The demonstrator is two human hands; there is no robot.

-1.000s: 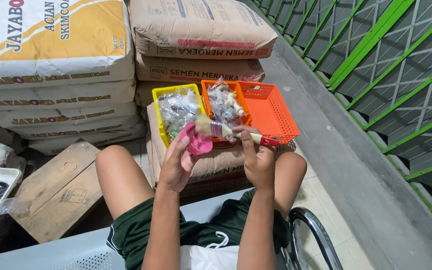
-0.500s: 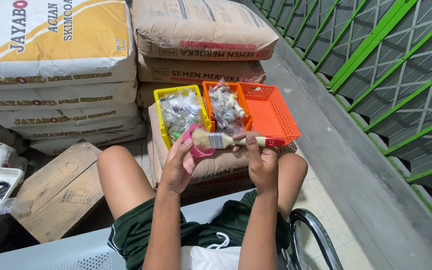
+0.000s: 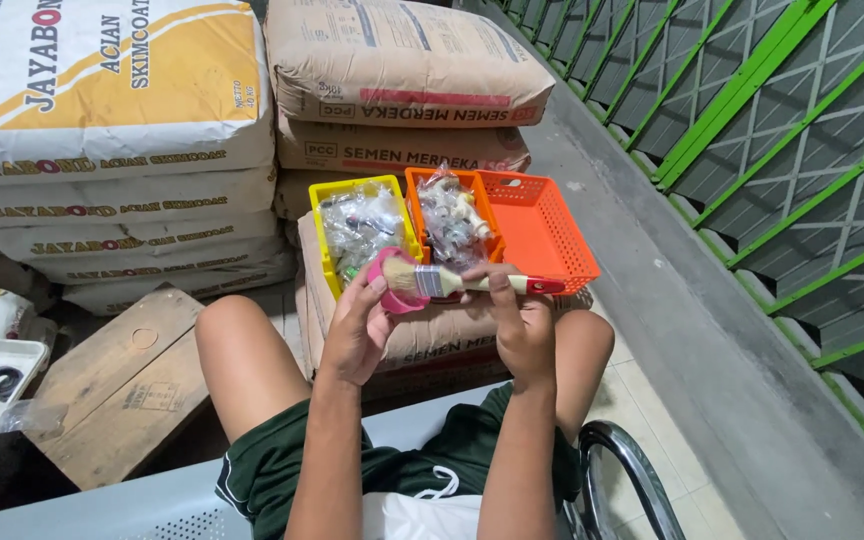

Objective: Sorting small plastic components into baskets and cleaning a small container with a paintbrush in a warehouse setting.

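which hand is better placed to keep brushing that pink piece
Right. The right hand already grips the paintbrush handle, bristles at the pink piece, which the left hand steadies.

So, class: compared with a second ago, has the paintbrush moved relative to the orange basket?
Yes. The paintbrush now lies level across the orange basket's near edge; earlier its bristles sat lower.
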